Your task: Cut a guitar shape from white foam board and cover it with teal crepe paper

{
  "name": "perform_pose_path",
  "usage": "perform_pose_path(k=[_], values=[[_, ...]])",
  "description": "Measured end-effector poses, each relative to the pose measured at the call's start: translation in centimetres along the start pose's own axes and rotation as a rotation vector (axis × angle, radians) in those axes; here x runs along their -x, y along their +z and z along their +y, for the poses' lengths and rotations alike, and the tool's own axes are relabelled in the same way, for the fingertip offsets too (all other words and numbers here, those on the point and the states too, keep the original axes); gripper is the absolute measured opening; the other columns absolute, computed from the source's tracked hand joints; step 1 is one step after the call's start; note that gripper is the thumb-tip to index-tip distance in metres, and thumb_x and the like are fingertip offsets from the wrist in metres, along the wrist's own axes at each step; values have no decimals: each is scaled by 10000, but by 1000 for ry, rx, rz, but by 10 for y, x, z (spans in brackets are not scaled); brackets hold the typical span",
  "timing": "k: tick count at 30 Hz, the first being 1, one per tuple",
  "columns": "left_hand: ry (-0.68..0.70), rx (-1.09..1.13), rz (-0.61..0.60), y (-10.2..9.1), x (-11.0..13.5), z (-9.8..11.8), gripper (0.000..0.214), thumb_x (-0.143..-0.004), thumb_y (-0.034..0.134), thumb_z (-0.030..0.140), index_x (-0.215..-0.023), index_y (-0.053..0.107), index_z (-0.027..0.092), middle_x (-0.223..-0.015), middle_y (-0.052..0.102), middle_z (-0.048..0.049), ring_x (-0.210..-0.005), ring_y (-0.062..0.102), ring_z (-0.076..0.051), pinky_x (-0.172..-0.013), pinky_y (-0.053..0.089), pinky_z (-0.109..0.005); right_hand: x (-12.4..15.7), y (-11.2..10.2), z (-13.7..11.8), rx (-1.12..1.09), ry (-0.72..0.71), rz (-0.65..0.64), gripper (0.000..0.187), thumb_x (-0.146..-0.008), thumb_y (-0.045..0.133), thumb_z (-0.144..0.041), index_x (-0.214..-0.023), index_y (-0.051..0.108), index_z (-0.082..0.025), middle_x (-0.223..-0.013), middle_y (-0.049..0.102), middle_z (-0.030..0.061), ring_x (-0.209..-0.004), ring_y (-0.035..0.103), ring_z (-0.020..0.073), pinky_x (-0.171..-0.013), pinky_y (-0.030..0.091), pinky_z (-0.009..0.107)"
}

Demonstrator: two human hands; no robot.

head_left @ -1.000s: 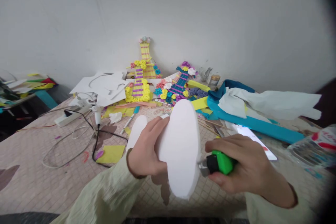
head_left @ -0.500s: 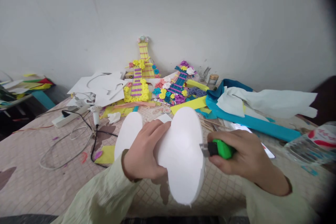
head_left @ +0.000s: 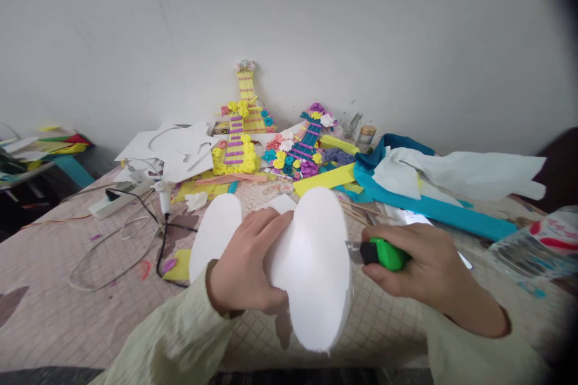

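A thick white foam cut-out (head_left: 316,264) with rounded lobes stands tilted above the table, close to me. My left hand (head_left: 246,267) grips it across its middle, fingers wrapped over the top. My right hand (head_left: 419,264) is closed on a green utility knife (head_left: 383,254), whose short metal blade touches the foam's right edge. Both sleeves are pale green.
Two decorated guitar-shaped crafts (head_left: 241,132) lean on the wall behind. White paper cut-outs (head_left: 176,147), a glue gun (head_left: 165,195) with black cable and a power strip (head_left: 112,201) lie left. Teal and white sheets (head_left: 433,183) and a plastic bottle (head_left: 533,240) lie right.
The foam piece has turned so more of its flat face and left lobe shows. The knife hand rose from the lower right edge to the middle of the right edge.
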State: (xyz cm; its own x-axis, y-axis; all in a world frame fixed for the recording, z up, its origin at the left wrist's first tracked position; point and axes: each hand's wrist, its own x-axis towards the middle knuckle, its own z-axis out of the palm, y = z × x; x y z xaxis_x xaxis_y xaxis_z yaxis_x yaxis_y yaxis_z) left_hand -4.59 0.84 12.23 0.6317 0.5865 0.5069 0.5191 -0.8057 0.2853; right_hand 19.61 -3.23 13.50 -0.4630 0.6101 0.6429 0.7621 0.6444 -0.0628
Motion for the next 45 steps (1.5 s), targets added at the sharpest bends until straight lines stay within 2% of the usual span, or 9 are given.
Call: perform_pose_path(k=[4, 10, 15, 19, 26, 33, 45], values=[[68, 18, -5, 0, 1, -2, 799, -467, 612, 281, -1200, 315, 165, -1014, 461, -105, -917, 481, -280, -796, 392, -437, 1, 1, -2, -75, -4, -16, 297, -816, 403, -458, -727, 523, -202, -501, 556, -25, -428, 493, 87, -438, 359, 213], [251, 53, -11, 0, 3, -5, 809, -513, 628, 460, -1192, 316, 150, -956, 488, -107, -850, 483, -254, -743, 387, -409, 5, 1, 9, -89, 66, -7, 301, -796, 452, -475, -740, 550, -196, -512, 559, -22, -451, 500, 90, -449, 358, 212], [303, 50, 6, 0, 3, -5, 752, -558, 586, 479, -1184, 339, 143, -921, 511, -110, -808, 490, -243, -718, 378, -396, 7, 0, 7, -200, -25, -59, 378, -806, 384, -520, -738, 550, -187, -516, 565, -12, -437, 500, 90, -449, 363, 214], [369, 50, 33, -1, 3, -9, 763, -578, 577, 496, -1196, 326, 126, -919, 521, -127, -795, 490, -248, -699, 380, -401, 4, 1, 2, -226, -36, -69, 373, -808, 382, -518, -732, 539, -188, -502, 551, -21, -434, 497, 83, -436, 357, 202], [356, 147, -18, 0, 9, -6, 759, -528, 607, 489, -1152, 374, 124, -883, 515, -113, -781, 493, -237, -698, 390, -398, 1, 0, 3, -168, 11, 66, 382, -837, 349, -505, -712, 518, -187, -474, 534, -23, -397, 463, 75, -416, 342, 202], [406, 161, 17, 3, 11, -3, 707, -532, 597, 444, -1131, 396, 127, -814, 517, -95, -745, 492, -225, -682, 384, -393, 1, -4, -6, -319, -23, -24, 436, -827, 307, -556, -700, 518, -195, -472, 499, -31, -406, 428, 72, -422, 338, 197], [424, 220, 36, 5, 11, -6, 677, -589, 537, 493, -1149, 399, 137, -804, 517, -94, -728, 497, -224, -661, 383, -387, 0, 2, -9, -363, -6, -70, 465, -805, 304, -584, -707, 555, -205, -447, 451, -40, -407, 398, 77, -419, 310, 208]])
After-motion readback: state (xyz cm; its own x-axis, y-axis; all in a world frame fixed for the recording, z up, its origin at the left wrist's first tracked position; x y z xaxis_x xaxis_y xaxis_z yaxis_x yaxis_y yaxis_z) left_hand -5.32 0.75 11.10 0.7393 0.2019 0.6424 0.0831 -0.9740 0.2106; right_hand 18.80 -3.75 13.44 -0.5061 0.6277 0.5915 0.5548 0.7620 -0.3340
